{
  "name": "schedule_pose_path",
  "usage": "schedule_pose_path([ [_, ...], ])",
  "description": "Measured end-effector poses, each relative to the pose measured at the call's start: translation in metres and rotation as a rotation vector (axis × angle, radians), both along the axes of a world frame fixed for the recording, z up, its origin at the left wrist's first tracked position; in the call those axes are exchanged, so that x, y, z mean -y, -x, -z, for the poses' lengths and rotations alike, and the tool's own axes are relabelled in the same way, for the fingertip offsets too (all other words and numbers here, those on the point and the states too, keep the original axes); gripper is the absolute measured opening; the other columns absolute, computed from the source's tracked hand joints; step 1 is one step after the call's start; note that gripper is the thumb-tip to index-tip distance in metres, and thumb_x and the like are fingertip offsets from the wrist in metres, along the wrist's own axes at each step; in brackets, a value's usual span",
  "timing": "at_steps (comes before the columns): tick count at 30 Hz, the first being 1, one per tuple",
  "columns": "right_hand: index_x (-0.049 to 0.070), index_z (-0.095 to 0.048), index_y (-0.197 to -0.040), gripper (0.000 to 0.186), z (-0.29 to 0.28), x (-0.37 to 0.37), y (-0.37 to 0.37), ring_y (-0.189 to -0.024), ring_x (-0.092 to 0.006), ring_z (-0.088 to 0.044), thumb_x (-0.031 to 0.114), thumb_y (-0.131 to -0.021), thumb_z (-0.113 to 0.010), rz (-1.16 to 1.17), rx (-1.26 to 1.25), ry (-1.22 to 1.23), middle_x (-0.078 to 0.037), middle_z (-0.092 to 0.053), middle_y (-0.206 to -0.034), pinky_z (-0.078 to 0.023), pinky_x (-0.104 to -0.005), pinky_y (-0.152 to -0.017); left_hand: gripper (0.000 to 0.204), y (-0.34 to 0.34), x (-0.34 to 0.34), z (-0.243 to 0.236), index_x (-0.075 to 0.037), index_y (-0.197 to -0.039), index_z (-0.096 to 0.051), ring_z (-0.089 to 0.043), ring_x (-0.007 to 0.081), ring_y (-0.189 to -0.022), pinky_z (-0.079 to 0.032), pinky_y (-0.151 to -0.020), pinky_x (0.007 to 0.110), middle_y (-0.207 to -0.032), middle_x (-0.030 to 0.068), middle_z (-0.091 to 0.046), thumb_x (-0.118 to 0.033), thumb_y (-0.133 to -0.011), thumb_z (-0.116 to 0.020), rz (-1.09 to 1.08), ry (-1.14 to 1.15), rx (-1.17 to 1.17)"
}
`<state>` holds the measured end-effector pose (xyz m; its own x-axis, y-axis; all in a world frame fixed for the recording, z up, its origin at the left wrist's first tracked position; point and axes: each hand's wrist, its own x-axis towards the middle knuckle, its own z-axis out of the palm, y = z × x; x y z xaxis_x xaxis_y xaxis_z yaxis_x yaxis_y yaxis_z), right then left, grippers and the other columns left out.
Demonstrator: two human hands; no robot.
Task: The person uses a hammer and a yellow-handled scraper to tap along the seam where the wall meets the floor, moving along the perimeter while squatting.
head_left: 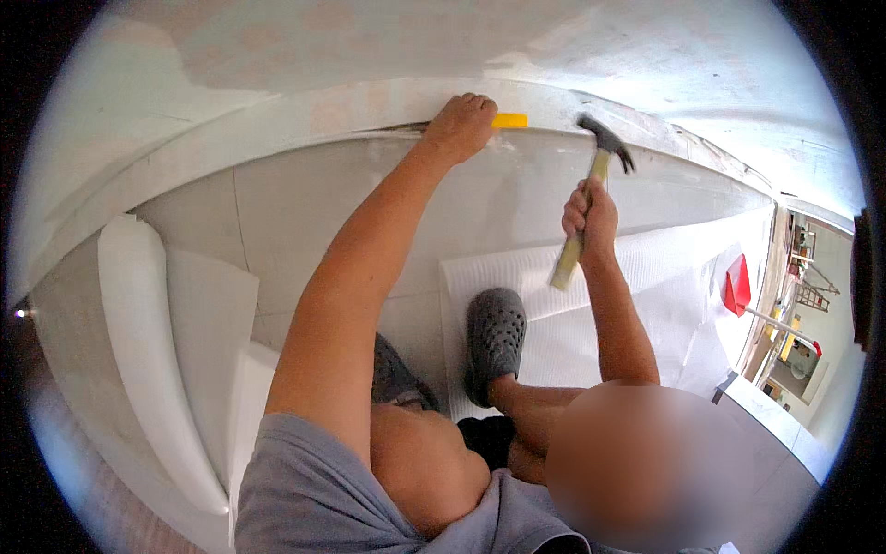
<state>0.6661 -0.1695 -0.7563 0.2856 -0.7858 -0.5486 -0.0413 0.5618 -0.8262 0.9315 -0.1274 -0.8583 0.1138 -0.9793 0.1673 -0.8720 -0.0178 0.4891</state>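
Observation:
My left hand [461, 127] is closed around a tool with a yellow handle [510, 121], held level against the low strip along the foot of the wall [360, 106]. Only the handle's end sticks out to the right of my fist; the rest of the tool is mostly hidden. Just left of that fist, a dark gap [397, 126] runs along the strip. My right hand [591, 217] grips a claw hammer [600, 166] by its pale yellowish handle. Its black head is raised to the right of the yellow handle, apart from it.
Grey floor tiles [341, 203] meet the wall. White foam sheeting [554, 314] lies under my right clog [496, 337], and a roll of it [148, 323] is at the left. At the right are a red dustpan [737, 286] and a doorway with a stepladder [814, 294] beyond.

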Motion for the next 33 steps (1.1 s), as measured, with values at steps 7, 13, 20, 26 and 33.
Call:
schedule_pose_path([
  [7, 0.013, -0.051, -0.092, 0.033, -0.013, 0.002, -0.006, -0.043, -0.0088, -0.035, 0.042, -0.108, -0.052, -0.152, -0.14, -0.093, 0.004, -0.039, -0.061, -0.032, -0.0292, -0.038, 0.027, -0.01, -0.002, -0.026, 0.002, -0.108, -0.063, -0.063, 0.033, -0.109, -0.049, -0.1, 0.045, -0.111, 0.0195, -0.068, -0.022, -0.098, -0.066, -0.018, -0.154, -0.105],
  [13, 0.013, -0.051, -0.093, 0.032, -0.022, -0.012, -0.024, -0.044, -0.0091, -0.036, 0.042, -0.107, -0.052, -0.312, -0.182, -0.165, 0.004, -0.041, -0.062, -0.032, -0.0284, -0.039, 0.025, -0.009, -0.002, -0.01, 0.003, -0.106, -0.063, -0.063, 0.0335, -0.107, -0.051, -0.099, 0.045, -0.108, 0.0196, -0.067, -0.02, -0.096, -0.068, -0.003, -0.055, -0.037],
  [20, 0.013, -0.051, -0.093, 0.032, -0.006, -0.009, -0.009, -0.043, -0.0094, -0.036, 0.042, -0.107, -0.053, -0.128, -0.056, 0.036, 0.004, -0.041, -0.062, -0.034, -0.0284, -0.039, 0.021, -0.004, -0.002, -0.005, 0.004, -0.108, -0.061, -0.062, 0.0335, -0.11, -0.049, -0.103, 0.046, -0.11, 0.0197, -0.066, -0.014, -0.096, -0.064, 0.006, -0.056, -0.04],
  [26, 0.012, -0.05, -0.092, 0.032, -0.014, -0.017, -0.007, -0.042, -0.0092, -0.035, 0.04, -0.108, -0.053, -0.057, -0.088, 0.002, 0.004, -0.04, -0.061, -0.032, -0.0278, -0.036, 0.023, -0.016, -0.005, -0.007, 0.004, -0.11, -0.061, -0.062, 0.0337, -0.114, -0.05, -0.104, 0.045, -0.116, 0.0208, -0.066, -0.014, -0.097, -0.062, -0.001, -0.074, -0.032],
  [33, 0.013, -0.049, -0.091, 0.033, -0.019, -0.015, -0.03, -0.042, -0.01, -0.035, 0.042, -0.107, -0.053, -0.256, -0.169, -0.136, 0.003, -0.041, -0.063, -0.031, -0.029, -0.038, 0.026, -0.016, -0.017, -0.001, 0.006, -0.116, -0.06, -0.061, 0.0331, -0.118, -0.049, -0.107, 0.045, -0.121, 0.0209, -0.065, -0.012, -0.098, -0.06, 0.007, -0.016, -0.104],
])
